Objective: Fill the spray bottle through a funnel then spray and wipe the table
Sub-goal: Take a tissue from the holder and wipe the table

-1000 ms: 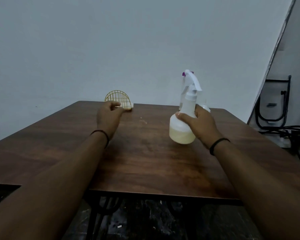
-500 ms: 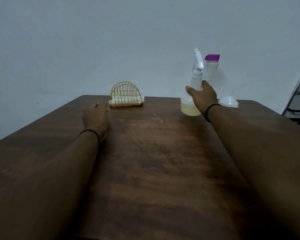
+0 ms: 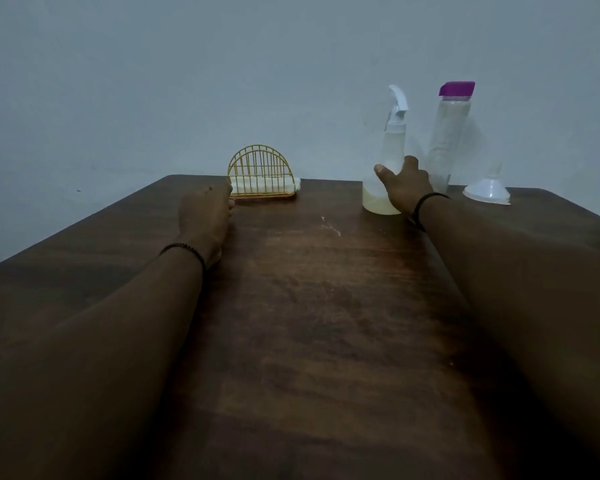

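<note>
The right hand [image 3: 404,188] curled round the lower body of the spray bottle [image 3: 388,168], which stood on the table [image 3: 326,323] near its far edge, beside the purple-capped bottle [image 3: 447,133] and upturned funnel [image 3: 487,192]. The left hand [image 3: 205,216], loosely curled and holding nothing visible, reached the napkin holder [image 3: 262,174]; pinching one napkin and drawing it out gently would probably keep the holder standing. One second earlier the bottle was held above mid-table.

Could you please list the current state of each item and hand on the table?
spray bottle: upright on the table, partly filled, nozzle on.
tall bottle: upright, purple cap on.
funnel: upside down, unused.
napkin holder: upright, holds white cloth.
right hand: grips the spray bottle.
left hand: curled, beside the holder.
</note>
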